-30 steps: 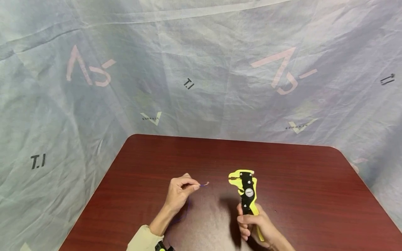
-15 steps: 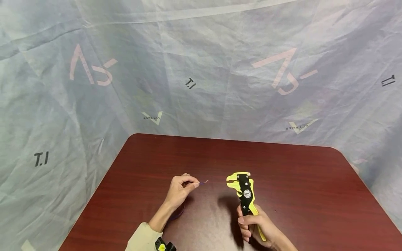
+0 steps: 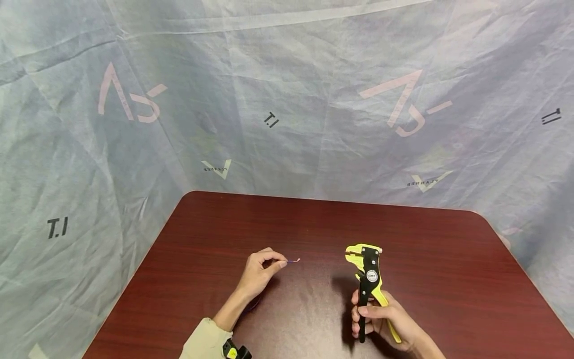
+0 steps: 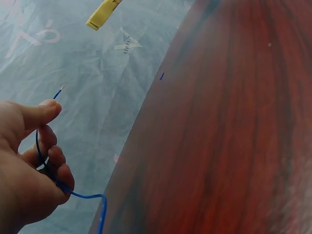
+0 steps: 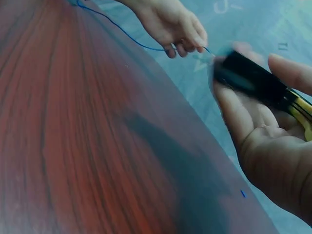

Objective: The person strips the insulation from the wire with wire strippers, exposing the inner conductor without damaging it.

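Note:
Between thumb and fingertips my left hand [image 3: 260, 271] pinches a thin blue wire [image 4: 80, 196]. Its short end, bare and copper-coloured at the tip, points toward the right. The rest of the wire runs under the palm and down toward the table. My right hand [image 3: 385, 319] holds a yellow-and-black wire stripper [image 3: 371, 274] by its handles, head up, with the thumb across the black handle. The two handles stand spread apart. A gap separates the stripper's head from the wire end. In the right wrist view the black handle [image 5: 253, 78] is blurred.
A dark red wooden table [image 3: 314, 224] lies under both hands. A short blue piece [image 5: 243, 193] rests on it near an edge. Grey printed cloth [image 3: 287, 99] hangs behind and to the sides. My left wrist wears a black strap device [image 3: 235, 350].
My right hand has moved right with the wire stripper, away from the wire end, and its handles have spread apart. The left hand stays almost in place, still pinching the wire.

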